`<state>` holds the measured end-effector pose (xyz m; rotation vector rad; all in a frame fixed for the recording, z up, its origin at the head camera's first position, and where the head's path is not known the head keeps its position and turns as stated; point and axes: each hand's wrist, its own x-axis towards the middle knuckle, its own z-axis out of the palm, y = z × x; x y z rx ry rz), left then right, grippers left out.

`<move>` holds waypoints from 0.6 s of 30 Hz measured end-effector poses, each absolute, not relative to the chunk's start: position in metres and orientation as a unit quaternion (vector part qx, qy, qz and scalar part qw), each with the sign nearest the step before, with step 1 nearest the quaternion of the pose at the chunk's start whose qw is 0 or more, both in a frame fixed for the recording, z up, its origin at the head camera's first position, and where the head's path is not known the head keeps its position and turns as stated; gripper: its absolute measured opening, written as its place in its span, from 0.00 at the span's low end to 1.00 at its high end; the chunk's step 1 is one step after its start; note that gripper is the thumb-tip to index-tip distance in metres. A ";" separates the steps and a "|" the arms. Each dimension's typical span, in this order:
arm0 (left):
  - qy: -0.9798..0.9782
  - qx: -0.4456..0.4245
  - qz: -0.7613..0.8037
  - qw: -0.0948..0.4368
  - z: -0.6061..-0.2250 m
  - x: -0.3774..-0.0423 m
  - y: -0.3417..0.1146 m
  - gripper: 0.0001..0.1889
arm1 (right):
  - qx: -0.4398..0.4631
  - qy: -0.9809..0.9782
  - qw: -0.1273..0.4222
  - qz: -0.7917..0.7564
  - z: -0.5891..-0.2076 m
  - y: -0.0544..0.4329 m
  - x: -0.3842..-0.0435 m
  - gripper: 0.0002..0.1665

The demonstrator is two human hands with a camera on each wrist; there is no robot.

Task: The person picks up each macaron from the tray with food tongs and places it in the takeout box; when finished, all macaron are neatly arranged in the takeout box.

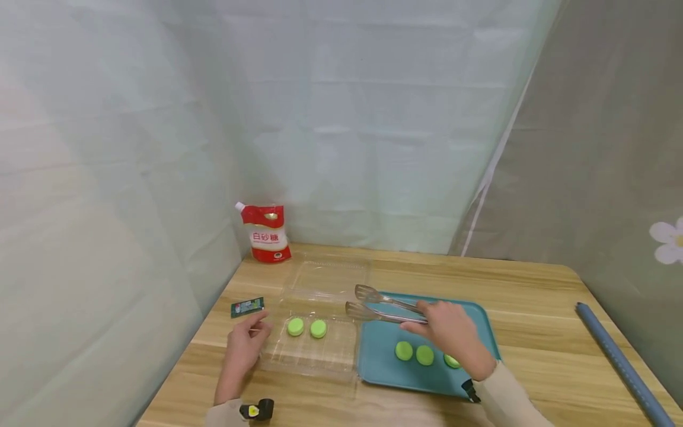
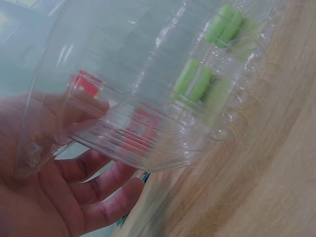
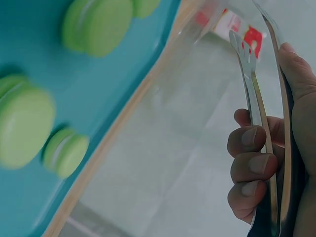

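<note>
My left hand (image 1: 248,344) holds the left edge of a clear plastic box (image 1: 333,357), thumb and fingers at its wall (image 2: 113,143). Two green macarons (image 2: 193,81) sit side by side inside it. My right hand (image 1: 447,332) grips metal tongs (image 1: 368,312), its fingers curled round both arms (image 3: 285,148). The tong heads are spread apart with nothing between them, over the gap between box and tray. Beneath the right hand lies a blue tray (image 1: 381,370) with green macarons (image 1: 425,355) in a row near its front; the right one is partly covered by the hand.
The box's clear lid (image 1: 331,277) lies folded back behind it. A red and white sugar pouch (image 1: 267,237) stands at the back left corner. A small dark green packet (image 1: 248,307) lies left of the box. A grey-blue rod (image 1: 621,362) runs along the right table edge.
</note>
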<state>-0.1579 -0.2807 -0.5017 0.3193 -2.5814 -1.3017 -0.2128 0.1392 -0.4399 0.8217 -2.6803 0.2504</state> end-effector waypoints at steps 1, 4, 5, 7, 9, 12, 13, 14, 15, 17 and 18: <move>-0.882 0.107 -0.443 0.118 -0.502 -0.158 -0.281 0.20 | 0.287 -0.939 0.170 0.086 -0.440 0.144 -0.212 0.30; -0.884 0.104 -0.439 0.121 -0.502 -0.159 -0.282 0.20 | 0.281 -0.938 0.189 0.070 -0.443 0.158 -0.211 0.31; -0.885 0.103 -0.437 0.120 -0.502 -0.159 -0.282 0.20 | 0.279 -0.938 0.194 0.069 -0.444 0.163 -0.211 0.31; -0.887 0.105 -0.434 0.117 -0.502 -0.159 -0.283 0.20 | 0.272 -0.940 0.196 0.063 -0.447 0.172 -0.210 0.30; -0.888 0.108 -0.432 0.111 -0.502 -0.159 -0.283 0.20 | 0.263 -0.944 0.189 0.064 -0.448 0.180 -0.208 0.29; -0.888 0.110 -0.433 0.107 -0.502 -0.160 -0.283 0.20 | 0.244 -0.952 0.171 0.074 -0.449 0.191 -0.206 0.28; -0.888 0.110 -0.433 0.108 -0.502 -0.160 -0.283 0.20 | 0.238 -0.954 0.166 0.077 -0.450 0.195 -0.205 0.27; -0.887 0.110 -0.434 0.107 -0.502 -0.160 -0.283 0.20 | 0.231 -0.956 0.162 0.079 -0.450 0.199 -0.204 0.27; -0.887 0.110 -0.435 0.107 -0.502 -0.160 -0.283 0.20 | 0.223 -0.959 0.156 0.081 -0.450 0.202 -0.203 0.27; -0.887 0.110 -0.435 0.107 -0.502 -0.160 -0.283 0.20 | 0.213 -0.962 0.153 0.077 -0.450 0.210 -0.201 0.26; -0.887 0.110 -0.436 0.107 -0.502 -0.160 -0.283 0.20 | 0.208 -0.964 0.149 0.073 -0.451 0.214 -0.200 0.26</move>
